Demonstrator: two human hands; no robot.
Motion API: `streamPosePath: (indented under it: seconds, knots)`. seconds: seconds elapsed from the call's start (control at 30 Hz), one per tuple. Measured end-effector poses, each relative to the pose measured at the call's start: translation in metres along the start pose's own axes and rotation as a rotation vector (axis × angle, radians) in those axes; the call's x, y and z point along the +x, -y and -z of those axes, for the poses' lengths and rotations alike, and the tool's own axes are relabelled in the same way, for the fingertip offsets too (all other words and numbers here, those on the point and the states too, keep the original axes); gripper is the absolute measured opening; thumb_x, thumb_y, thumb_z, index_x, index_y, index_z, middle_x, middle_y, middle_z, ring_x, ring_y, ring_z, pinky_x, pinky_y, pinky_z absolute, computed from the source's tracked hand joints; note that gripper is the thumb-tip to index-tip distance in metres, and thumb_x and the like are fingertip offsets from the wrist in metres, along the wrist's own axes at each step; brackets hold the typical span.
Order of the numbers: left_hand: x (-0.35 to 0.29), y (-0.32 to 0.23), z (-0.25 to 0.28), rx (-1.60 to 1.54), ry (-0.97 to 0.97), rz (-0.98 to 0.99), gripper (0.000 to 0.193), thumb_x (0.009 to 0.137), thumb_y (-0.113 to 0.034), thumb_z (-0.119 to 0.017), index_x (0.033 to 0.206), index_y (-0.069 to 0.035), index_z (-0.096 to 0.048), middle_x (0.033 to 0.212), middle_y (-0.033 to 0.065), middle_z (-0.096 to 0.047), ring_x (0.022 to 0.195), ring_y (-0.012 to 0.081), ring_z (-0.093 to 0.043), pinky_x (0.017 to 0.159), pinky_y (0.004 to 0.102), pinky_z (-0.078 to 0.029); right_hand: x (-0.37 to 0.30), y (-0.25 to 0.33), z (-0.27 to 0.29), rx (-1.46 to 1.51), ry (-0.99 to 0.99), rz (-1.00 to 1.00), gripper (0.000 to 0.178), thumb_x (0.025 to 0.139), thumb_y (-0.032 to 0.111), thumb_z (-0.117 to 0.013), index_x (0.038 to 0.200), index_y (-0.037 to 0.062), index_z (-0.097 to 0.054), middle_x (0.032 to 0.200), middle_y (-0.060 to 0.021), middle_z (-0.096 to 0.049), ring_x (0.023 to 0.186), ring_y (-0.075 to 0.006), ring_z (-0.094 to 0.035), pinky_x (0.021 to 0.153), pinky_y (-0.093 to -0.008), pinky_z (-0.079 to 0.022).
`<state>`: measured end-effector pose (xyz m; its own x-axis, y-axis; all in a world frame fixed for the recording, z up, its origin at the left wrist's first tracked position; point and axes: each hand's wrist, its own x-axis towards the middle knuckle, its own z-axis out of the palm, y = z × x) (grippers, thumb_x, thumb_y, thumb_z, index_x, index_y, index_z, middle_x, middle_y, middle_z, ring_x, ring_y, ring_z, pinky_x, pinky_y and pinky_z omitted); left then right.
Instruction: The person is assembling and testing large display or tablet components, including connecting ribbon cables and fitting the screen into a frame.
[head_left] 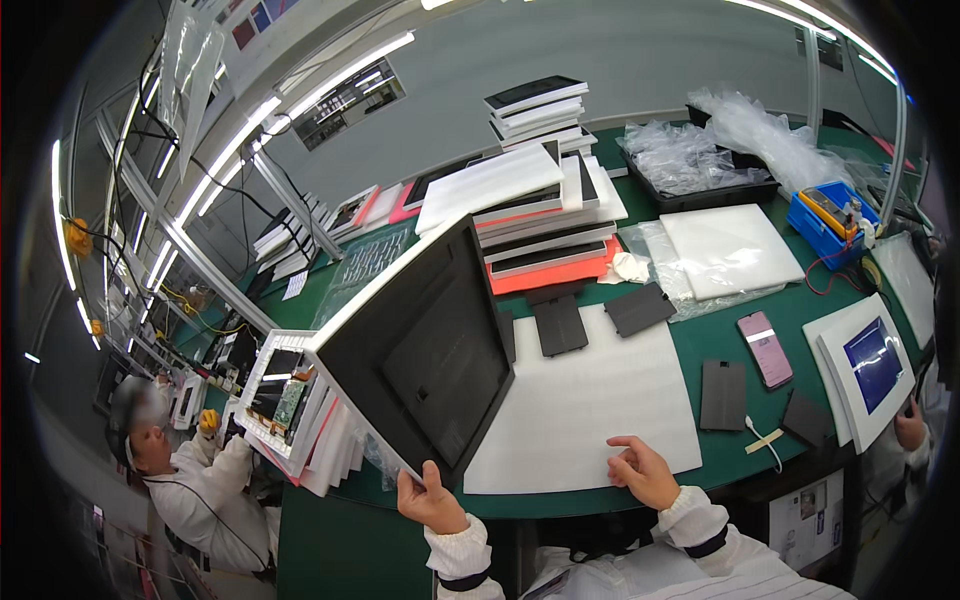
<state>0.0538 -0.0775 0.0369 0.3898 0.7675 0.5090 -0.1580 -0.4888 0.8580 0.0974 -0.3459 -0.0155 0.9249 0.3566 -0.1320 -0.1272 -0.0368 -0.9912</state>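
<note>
My left hand [433,497] grips the lower corner of a flat display frame [415,340], its thumb against the back. The frame stands tilted on edge, its black back with a rectangular panel facing right and its pale rim at the left. Beneath its right side lies a white foam sheet [610,400]. Over the sheet's front edge is my right hand [645,475], holding nothing, with its index finger stretched and the other fingers partly bent. Flat black covers [560,325] rest at the sheet's far edge. Another black cover [723,395] lies to its right.
Stacked frames [550,230] rise at the back, beside a black bin [700,195] of clear plastic bags. On the right are a phone [764,350], a short white cable [765,445], a blue box [830,220] and a white-framed screen [870,365]. A co-worker [205,490] sits at left.
</note>
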Motion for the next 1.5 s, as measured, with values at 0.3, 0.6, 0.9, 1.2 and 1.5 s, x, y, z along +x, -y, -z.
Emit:
streamPosePath:
  seconds: [0.3, 0.6, 0.9, 1.2, 1.5]
  knots:
    - [-0.05, -0.027, -0.019, -0.834, 0.337, 0.499, 0.053, 0.085, -0.028, -0.062, 0.124, 0.003, -0.044, 0.123, 0.0109, -0.051, 0.109, 0.0227, -0.052, 0.098, 0.0324, -0.039, 0.006, 0.022, -0.026, 0.56, -0.038, 0.205, 0.045, 0.094, 0.018, -0.047, 0.131, 0.0021, -0.028, 0.121, -0.0122, -0.047, 0.111, -0.0199, -0.049, 0.094, -0.0321, -0.04]
    - [-0.054, -0.018, -0.009, -1.017, 0.662, 0.741, 0.062, 0.083, -0.021, -0.065, 0.13, -0.002, -0.031, 0.119, 0.0144, -0.052, 0.111, 0.0259, -0.051, 0.096, 0.0403, -0.04, -0.006, 0.041, 0.047, 0.704, -0.336, 0.231, 0.049, 0.086, 0.021, -0.061, 0.126, 0.0029, -0.039, 0.107, -0.0062, -0.06, 0.088, -0.0125, -0.06, 0.069, -0.0209, -0.047]
    - [-0.065, 0.017, 0.038, -0.839, 0.838, 1.152, 0.032, 0.09, -0.014, -0.05, 0.119, 0.0, -0.046, 0.108, 0.0186, -0.059, 0.097, 0.03, -0.061, 0.084, 0.0436, -0.052, 0.013, 0.055, 0.101, 0.396, -0.12, -0.005, 0.045, 0.088, 0.019, -0.057, 0.125, -0.0008, -0.041, 0.101, -0.0096, -0.062, 0.08, -0.0131, -0.063, 0.065, -0.0233, -0.052]
    - [-0.117, 0.03, 0.051, -0.951, 0.666, 1.518, 0.027, 0.087, 0.0, -0.051, 0.114, -0.001, -0.053, 0.107, 0.0134, -0.062, 0.095, 0.0264, -0.062, 0.084, 0.0361, -0.054, 0.016, 0.048, 0.103, 0.185, -0.148, -0.042, 0.054, 0.09, 0.007, -0.048, 0.138, -0.0022, -0.024, 0.131, -0.0168, -0.042, 0.116, -0.0213, -0.046, 0.1, -0.0323, -0.034]
    - [-0.111, 0.01, 0.031, -0.792, 0.655, 1.347, 0.022, 0.091, -0.006, -0.049, 0.11, 0.004, -0.054, 0.108, 0.0189, -0.06, 0.096, 0.0294, -0.062, 0.079, 0.03, -0.056, -0.002, 0.084, 0.082, -0.395, -0.146, 0.212, 0.043, 0.082, 0.008, -0.057, 0.123, 0.0028, -0.046, 0.121, -0.0116, -0.052, 0.113, -0.0235, -0.049, 0.097, -0.0339, -0.036]
